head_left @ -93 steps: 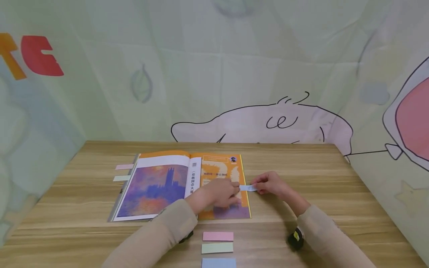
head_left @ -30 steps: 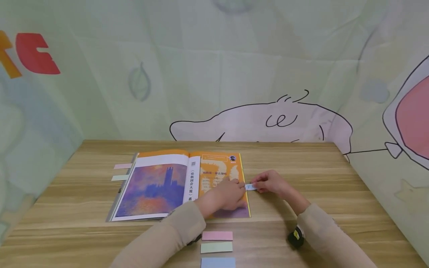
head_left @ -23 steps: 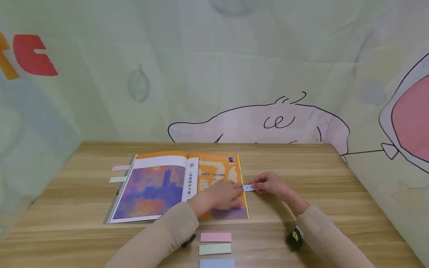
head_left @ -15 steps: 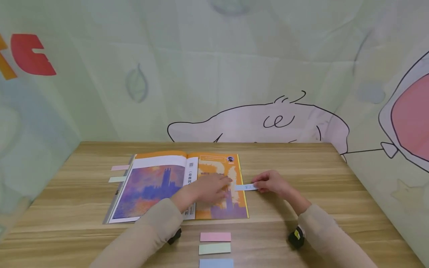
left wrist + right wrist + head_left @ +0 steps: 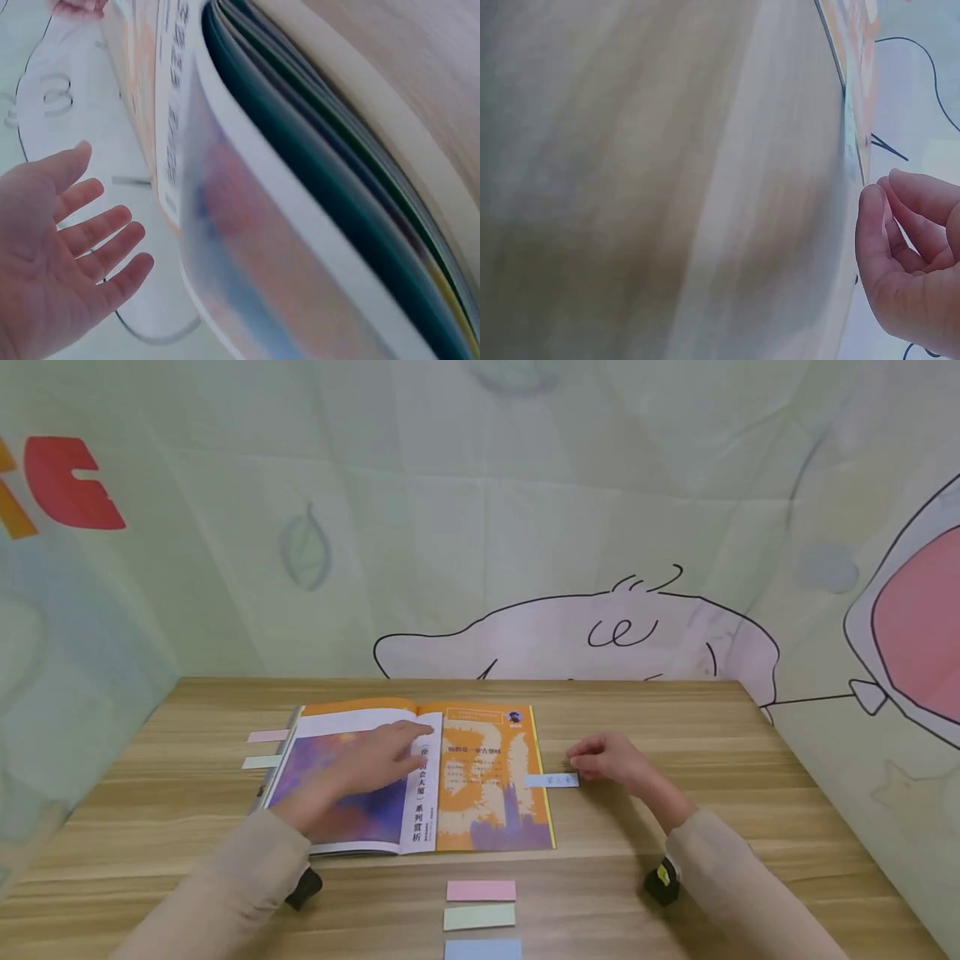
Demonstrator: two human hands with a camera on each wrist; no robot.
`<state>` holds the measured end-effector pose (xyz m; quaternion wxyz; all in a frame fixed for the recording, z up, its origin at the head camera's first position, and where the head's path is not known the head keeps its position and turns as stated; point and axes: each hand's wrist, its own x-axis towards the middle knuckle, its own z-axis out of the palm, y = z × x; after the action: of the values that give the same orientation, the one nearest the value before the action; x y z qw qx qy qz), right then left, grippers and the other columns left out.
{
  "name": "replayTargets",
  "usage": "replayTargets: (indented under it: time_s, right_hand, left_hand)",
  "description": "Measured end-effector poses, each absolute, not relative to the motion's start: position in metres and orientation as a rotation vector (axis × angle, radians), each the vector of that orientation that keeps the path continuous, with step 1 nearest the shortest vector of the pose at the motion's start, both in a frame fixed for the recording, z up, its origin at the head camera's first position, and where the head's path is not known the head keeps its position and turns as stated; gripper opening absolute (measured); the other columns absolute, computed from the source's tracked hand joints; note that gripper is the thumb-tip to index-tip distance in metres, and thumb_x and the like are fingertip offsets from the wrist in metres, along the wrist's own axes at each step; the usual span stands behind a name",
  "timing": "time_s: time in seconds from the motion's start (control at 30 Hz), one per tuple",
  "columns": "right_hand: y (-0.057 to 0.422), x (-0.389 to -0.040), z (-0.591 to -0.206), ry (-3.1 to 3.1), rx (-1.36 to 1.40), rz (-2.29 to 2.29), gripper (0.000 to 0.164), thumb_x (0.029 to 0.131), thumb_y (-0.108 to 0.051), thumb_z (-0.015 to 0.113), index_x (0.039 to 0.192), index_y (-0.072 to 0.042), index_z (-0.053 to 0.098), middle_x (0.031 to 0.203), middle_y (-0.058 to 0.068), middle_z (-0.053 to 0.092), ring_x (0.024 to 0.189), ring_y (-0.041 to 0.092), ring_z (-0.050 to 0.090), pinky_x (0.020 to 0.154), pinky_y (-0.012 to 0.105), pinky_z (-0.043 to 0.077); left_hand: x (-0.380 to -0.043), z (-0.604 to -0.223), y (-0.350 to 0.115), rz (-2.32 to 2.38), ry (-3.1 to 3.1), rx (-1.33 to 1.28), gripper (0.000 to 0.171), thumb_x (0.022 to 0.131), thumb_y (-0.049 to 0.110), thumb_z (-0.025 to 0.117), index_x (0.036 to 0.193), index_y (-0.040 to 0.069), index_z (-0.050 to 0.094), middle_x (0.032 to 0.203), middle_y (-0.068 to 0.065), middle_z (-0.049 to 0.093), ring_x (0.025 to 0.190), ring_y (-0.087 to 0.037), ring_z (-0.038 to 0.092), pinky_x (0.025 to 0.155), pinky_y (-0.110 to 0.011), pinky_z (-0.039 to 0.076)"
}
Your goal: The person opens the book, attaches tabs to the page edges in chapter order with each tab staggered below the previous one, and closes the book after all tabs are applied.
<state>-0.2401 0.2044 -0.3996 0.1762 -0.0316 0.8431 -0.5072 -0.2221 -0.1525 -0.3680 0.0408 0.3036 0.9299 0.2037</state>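
A book point(image 5: 468, 810) lies open on the table, a painting on its left page and an orange right page. From the right page's outer edge sticks a pale blue sticky tab point(image 5: 555, 780) with handwriting on it. My left hand point(image 5: 367, 760) hovers over the left page, its fingers spread and holding nothing in the left wrist view. Just beside the blue tab's outer end is my right hand point(image 5: 617, 766). Its fingers are loosely bent, with nothing between thumb and fingers in the right wrist view.
Pink point(image 5: 267, 736) and pale green point(image 5: 260, 762) tabs stick out from the book's left edge. In front of the book lie pink point(image 5: 481, 891), green point(image 5: 479, 917) and blue point(image 5: 482, 950) sticky note pads in a column. A printed cloth point(image 5: 450, 552) hangs behind the table.
My left hand has moved left off the blue tab and the right page to above the left page. My right hand has let go of the tab's outer end; the tab stays on the page.
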Motion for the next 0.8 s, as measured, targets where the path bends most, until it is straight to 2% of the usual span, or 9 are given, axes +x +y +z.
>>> replayTargets:
  time_s: [0.23,0.47,0.8]
  right_hand:
    - [0.199,-0.247,-0.395,2.441,-0.051,-1.374,0.024,0.087,-0.007,0.064,0.106,0.007,0.065,0.095,0.011,0.067,0.075,0.012,0.060,0.071,0.028,0.054]
    - [0.180,-0.252,-0.390,2.435,-0.058,-1.371,0.022,0.087,-0.007,0.063,0.105,0.005,0.067,0.101,0.012,0.065,0.084,0.014,0.062,0.077,0.031,0.054]
    - [0.147,-0.251,-0.389,2.403,-0.084,-1.376,0.017,0.085,-0.006,0.065,0.100,0.002,0.069,0.098,0.008,0.065,0.074,0.013,0.058,0.069,0.028,0.053]
  left_hand:
    - [-0.214,-0.359,-0.197,0.790,2.884,0.786,0.042,0.091,0.014,0.057,0.127,-0.006,0.050,0.125,-0.024,0.054,0.119,-0.041,0.046,0.097,-0.054,0.036]
    - [-0.213,-0.363,-0.236,0.737,3.011,0.697,0.040,0.089,0.017,0.060,0.119,-0.007,0.055,0.113,-0.025,0.060,0.104,-0.041,0.055,0.085,-0.053,0.044]
    - [-0.195,-0.371,-0.276,0.892,2.960,0.524,0.035,0.088,0.010,0.061,0.114,-0.013,0.055,0.106,-0.030,0.058,0.089,-0.041,0.060,0.071,-0.048,0.052]
